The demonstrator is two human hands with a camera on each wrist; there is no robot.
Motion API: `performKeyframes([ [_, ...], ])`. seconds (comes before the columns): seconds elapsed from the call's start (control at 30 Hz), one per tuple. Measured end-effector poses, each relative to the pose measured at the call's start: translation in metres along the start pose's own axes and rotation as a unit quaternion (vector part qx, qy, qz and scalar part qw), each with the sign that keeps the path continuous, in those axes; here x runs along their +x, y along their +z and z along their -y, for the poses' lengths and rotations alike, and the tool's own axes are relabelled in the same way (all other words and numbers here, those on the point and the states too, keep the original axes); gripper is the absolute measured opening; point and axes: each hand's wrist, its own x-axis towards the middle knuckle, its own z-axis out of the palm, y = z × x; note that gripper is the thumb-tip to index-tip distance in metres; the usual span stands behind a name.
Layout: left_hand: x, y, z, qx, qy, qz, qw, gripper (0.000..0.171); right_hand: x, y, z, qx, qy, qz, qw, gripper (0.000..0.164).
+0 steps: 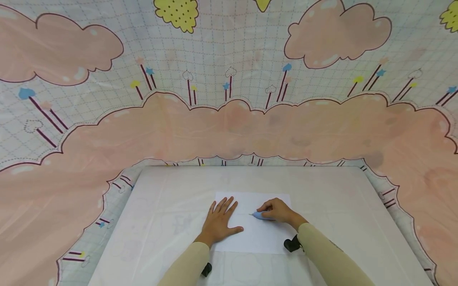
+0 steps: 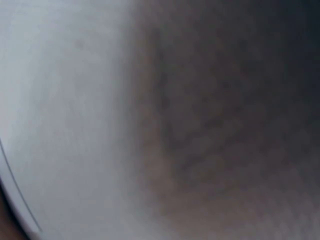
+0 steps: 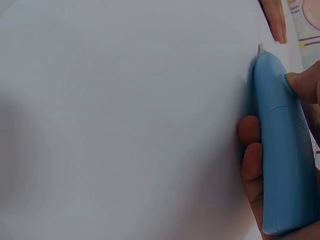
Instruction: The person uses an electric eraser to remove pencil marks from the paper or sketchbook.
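A sheet of white paper (image 1: 254, 242) lies on the white-covered table. My left hand (image 1: 219, 222) rests flat on the paper's left side, its fingers spread and thumb pointing right. Over the right part of the sheet, my right hand (image 1: 280, 211) grips a blue electric eraser (image 3: 285, 145). Its narrow pale tip (image 3: 261, 48) points left toward my left hand, close over the paper. In the right wrist view one digit presses the upper side of the body while other fingertips (image 3: 251, 161) curl round the opposite side. The left wrist view is a dark, blurred close-up.
The table (image 1: 171, 186) extends around the sheet on all sides. Behind it hangs a patterned cloth (image 1: 229, 131) with pink clouds and a grid, which also drops down at both sides. Black wrist cameras (image 1: 292, 244) sit under both sleeves.
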Motion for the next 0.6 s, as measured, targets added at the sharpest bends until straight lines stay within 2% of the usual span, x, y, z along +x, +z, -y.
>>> performKeyframes([
  [0.6, -0.0001, 0.0057, 0.0018, -0.002, 0.006, -0.018, 0.9998, 0.095, 0.0047, 0.0044, 0.0001, -0.002, -0.01, 0.001, 1.0, 0.016],
])
